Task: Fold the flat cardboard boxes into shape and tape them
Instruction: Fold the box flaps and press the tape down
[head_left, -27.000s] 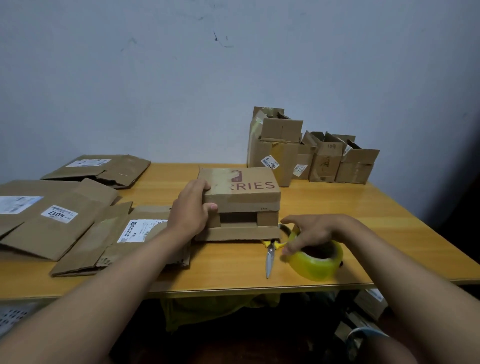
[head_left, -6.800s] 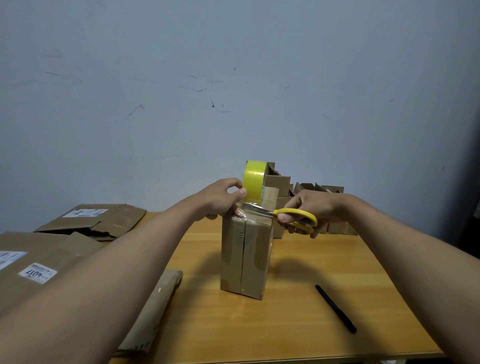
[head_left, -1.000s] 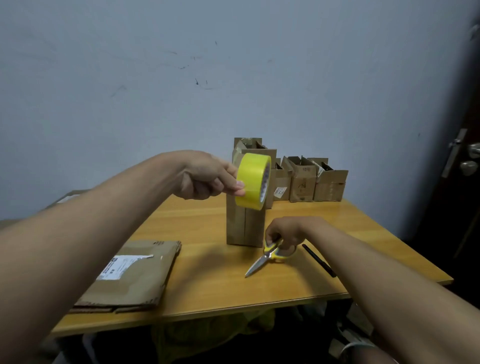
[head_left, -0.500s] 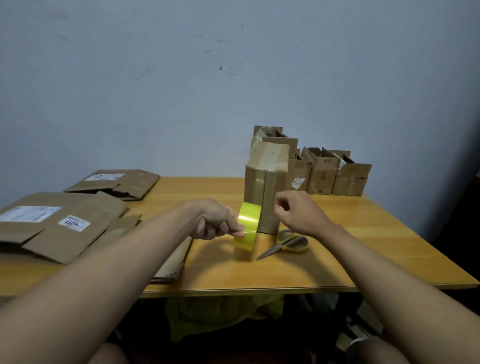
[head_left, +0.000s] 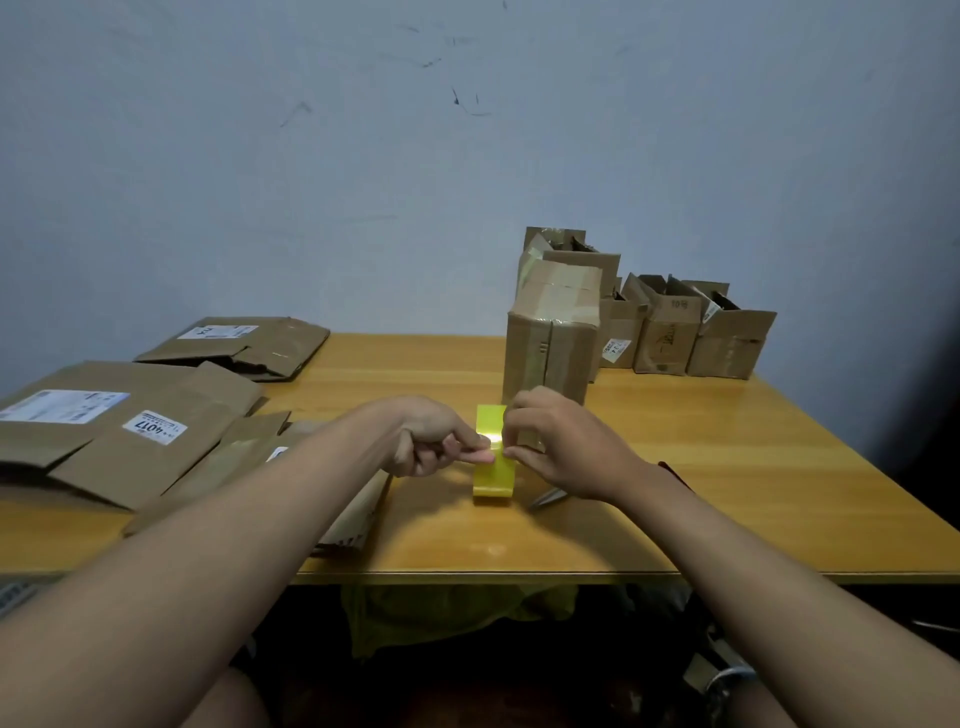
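Note:
A yellow tape roll (head_left: 492, 475) stands on edge on the wooden table (head_left: 727, 467), seen edge-on. My left hand (head_left: 434, 436) grips its left side with curled fingers. My right hand (head_left: 553, 441) pinches at the roll's outer face from the right, fingertips meeting the left hand's. Right behind them a taped cardboard box (head_left: 553, 338) stands upright on its end. Only the blade tip of the scissors (head_left: 545, 500) shows below my right hand.
Flat cardboard boxes lie at the left: a big stack with labels (head_left: 119, 426), one further back (head_left: 239, 345), one under my left forearm (head_left: 353, 519). Several folded open boxes (head_left: 696, 332) stand at the back right by the wall. The table's front edge is near me.
My right hand has come down onto the tape roll and now pinches at its face. The left hand keeps its grip on the roll, which rests on the table.

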